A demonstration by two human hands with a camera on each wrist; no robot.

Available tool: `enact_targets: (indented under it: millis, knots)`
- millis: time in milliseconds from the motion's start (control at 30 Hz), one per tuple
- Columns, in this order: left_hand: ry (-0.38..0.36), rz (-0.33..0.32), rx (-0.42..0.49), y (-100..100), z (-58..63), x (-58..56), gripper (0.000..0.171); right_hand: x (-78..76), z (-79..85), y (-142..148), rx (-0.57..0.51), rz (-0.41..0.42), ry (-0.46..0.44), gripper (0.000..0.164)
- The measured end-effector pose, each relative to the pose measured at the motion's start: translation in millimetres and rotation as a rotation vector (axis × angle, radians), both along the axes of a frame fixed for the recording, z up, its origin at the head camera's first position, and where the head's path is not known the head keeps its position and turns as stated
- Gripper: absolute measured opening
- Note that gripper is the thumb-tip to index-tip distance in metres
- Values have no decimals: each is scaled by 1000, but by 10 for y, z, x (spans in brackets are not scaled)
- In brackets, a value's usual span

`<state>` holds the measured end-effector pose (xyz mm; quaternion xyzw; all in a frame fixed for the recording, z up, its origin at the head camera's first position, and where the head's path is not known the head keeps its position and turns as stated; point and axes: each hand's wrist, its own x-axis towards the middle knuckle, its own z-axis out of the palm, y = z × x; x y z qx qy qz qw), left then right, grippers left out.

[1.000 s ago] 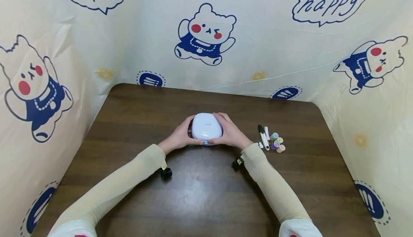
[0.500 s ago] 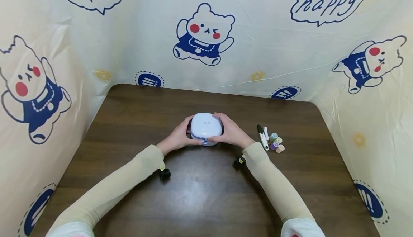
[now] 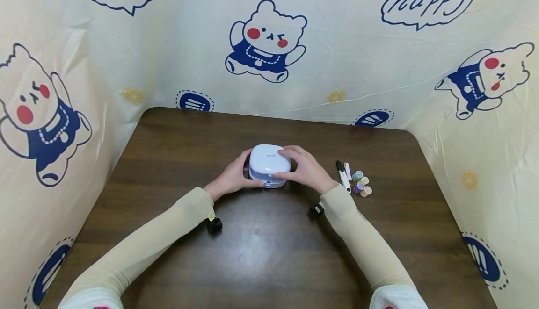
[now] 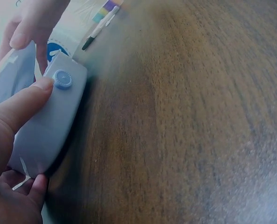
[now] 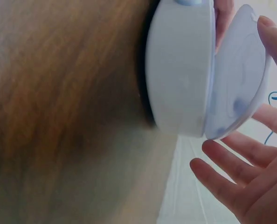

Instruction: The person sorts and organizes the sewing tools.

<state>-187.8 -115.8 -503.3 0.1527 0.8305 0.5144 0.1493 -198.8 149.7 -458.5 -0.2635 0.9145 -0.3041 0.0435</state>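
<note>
A rounded white case sits on the table in front of me, its lid tilted up at the near side. My left hand holds the base from the left; in the left wrist view its thumb touches the base beside a round blue button. My right hand grips the lid at its right, with the thumb on the raised front edge. The right wrist view shows a wedge-shaped gap between the lid and the base. What lies inside the case is hidden.
Right of my right hand lie a white pen-like tool with a black end, a small pale stick and several pastel spool-like cylinders. The brown table meets patterned cloth walls at the back and sides.
The lid has gone from lying closed on the base to tilted up at the front. My right hand has risen slightly with it, while the left stays at the base.
</note>
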Motion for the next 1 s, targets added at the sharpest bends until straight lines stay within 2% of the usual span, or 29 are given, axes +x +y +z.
enact_targets:
  millis: [267,500,767,1000]
  knots:
    - [13,2,-13,-6,-9,2,114,12,88,33,-59,45,-17,61]
    - [22,4,-11,-12,-38,-1,113,18,100,91,-159,73,52,44]
    - [21,17,-24,-10,-5,15,112,-36,120,120,-319,9,53,34]
    - [32,10,-51,-9,-15,32,118,-71,111,135,-387,-88,33,37]
